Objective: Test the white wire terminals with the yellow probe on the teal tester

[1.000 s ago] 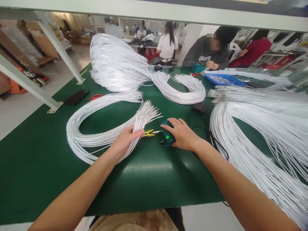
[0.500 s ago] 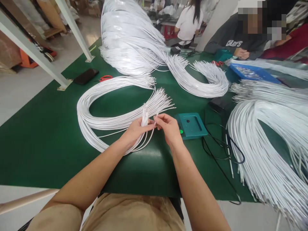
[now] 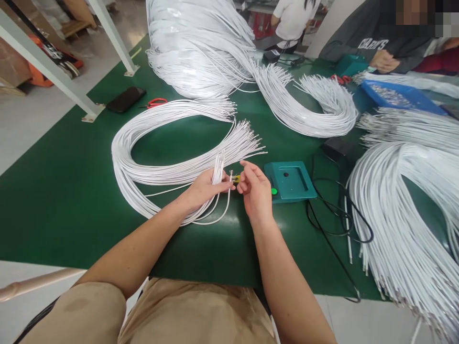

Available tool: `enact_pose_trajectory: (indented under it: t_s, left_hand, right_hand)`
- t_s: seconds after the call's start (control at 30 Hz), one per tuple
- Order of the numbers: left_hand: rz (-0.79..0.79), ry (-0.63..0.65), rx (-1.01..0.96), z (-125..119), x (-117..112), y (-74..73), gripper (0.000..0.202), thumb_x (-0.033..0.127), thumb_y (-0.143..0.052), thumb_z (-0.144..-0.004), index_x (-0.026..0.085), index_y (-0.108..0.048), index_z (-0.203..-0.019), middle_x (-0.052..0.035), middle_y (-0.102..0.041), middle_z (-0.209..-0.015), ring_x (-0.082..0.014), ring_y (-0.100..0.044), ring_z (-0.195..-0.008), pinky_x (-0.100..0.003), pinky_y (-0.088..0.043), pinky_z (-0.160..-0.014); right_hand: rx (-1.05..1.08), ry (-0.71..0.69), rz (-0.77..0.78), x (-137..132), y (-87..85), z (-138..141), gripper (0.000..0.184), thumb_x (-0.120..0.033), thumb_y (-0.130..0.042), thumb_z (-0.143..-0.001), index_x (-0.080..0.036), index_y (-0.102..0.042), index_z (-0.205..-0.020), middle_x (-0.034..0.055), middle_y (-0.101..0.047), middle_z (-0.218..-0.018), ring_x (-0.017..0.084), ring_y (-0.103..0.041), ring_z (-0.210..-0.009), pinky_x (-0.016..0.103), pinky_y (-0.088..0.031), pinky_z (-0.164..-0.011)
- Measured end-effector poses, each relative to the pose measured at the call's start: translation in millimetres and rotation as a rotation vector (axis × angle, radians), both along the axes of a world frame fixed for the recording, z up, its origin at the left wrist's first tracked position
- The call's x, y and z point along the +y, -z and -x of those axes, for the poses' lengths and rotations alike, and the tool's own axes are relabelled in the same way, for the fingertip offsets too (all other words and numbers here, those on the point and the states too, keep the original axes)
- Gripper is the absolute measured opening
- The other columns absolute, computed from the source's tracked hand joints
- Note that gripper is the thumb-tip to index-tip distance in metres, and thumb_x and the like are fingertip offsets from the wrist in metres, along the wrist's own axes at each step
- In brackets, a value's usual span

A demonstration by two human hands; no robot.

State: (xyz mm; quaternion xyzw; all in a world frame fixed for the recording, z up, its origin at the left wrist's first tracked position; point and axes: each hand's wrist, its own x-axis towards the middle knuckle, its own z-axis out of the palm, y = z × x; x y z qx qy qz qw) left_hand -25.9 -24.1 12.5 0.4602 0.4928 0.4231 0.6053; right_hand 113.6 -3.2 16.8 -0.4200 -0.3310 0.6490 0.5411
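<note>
My left hand [image 3: 202, 188] is closed around a small bunch of thin white wires [image 3: 217, 168], their stripped ends standing up above the fingers. These wires run back into a looped white bundle [image 3: 143, 143] lying on the green mat [image 3: 71, 200]. My right hand [image 3: 255, 191] pinches the end of a single white wire [image 3: 229, 191] just right of the left hand. A small yellow clip [image 3: 235, 178] shows between the two hands. A teal box [image 3: 289, 180] with a lit green button [image 3: 274, 191] sits right beside my right hand.
Large white wire bundles lie at the back [image 3: 201, 48], middle [image 3: 311, 110] and right [image 3: 405, 215]. Black cables [image 3: 333, 220] trail from the teal box. A phone [image 3: 125, 99] and red scissors [image 3: 156, 102] lie at the left edge. A blue tray [image 3: 398, 96] and seated people are opposite.
My right hand left the teal box and came to the wire ends held by my left hand, picking out one wire. The view tilted downward and nearer to the hands.
</note>
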Motion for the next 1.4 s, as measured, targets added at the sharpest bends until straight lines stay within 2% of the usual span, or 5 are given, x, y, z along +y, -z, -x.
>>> enact_pose_trajectory:
  t_s: [0.3, 0.5, 0.77, 1.07, 1.4]
  left_hand:
    - [-0.118, -0.055, 0.222, 0, -2, 0.2, 0.025, 0.038, -0.069, -0.074, 0.016, -0.061, -0.08, 0.0001, -0.059, -0.07, -0.0127, -0.052, -0.064, -0.026, -0.04, -0.062]
    - [-0.112, -0.05, 0.245, 0, -2, 0.9, 0.023, 0.037, -0.068, -0.074, 0.015, -0.06, -0.081, -0.0006, -0.06, -0.074, -0.0132, -0.052, -0.068, -0.026, -0.039, -0.064]
    - [-0.121, -0.098, 0.21, 3, 0, -2.2, 0.019, 0.032, -0.067, -0.075, 0.016, -0.06, -0.082, -0.0015, -0.064, -0.076, -0.0137, -0.056, -0.069, -0.027, -0.043, -0.066]
    - [-0.141, -0.049, 0.214, 0, -3, -7.9, 0.02, 0.03, -0.068, -0.074, 0.016, -0.058, -0.084, -0.0023, -0.067, -0.081, -0.0158, -0.062, -0.072, -0.029, -0.046, -0.071]
    - [-0.188, 0.005, 0.326, 5, -2, -4.7, 0.019, 0.033, -0.066, -0.076, 0.016, -0.063, -0.084, -0.0031, -0.065, -0.083, -0.0155, -0.059, -0.075, -0.028, -0.044, -0.072]
  right_hand:
    - [-0.419, -0.052, -0.079, -8, 5.7, 4, 0.03, -0.044, -0.077, -0.064, -0.019, -0.063, -0.074, -0.0046, -0.057, -0.057, 0.006, -0.04, -0.041, 0.021, -0.029, -0.038]
    - [-0.261, -0.05, -0.049, -6, 6.0, 4, 0.021, -0.037, -0.074, -0.067, -0.017, -0.065, -0.07, -0.0059, -0.051, -0.05, 0.006, -0.037, -0.041, 0.022, -0.03, -0.04]
    - [0.203, -0.266, 0.198, -1, 3.8, -3, 0.02, -0.029, -0.075, -0.064, -0.014, -0.066, -0.074, -0.0109, -0.031, -0.05, 0.001, -0.015, -0.04, 0.018, -0.018, -0.037]
    - [0.158, -0.296, 0.187, -1, -0.3, -4, 0.037, -0.053, -0.062, -0.076, -0.017, -0.062, -0.076, -0.0122, -0.028, -0.039, 0.004, -0.013, -0.033, 0.02, -0.018, -0.033]
    - [0.241, -0.411, 0.268, 1, -0.9, -9, 0.031, -0.045, -0.068, -0.075, -0.016, -0.059, -0.066, -0.0126, -0.028, -0.039, 0.002, -0.013, -0.035, 0.018, -0.021, -0.037]
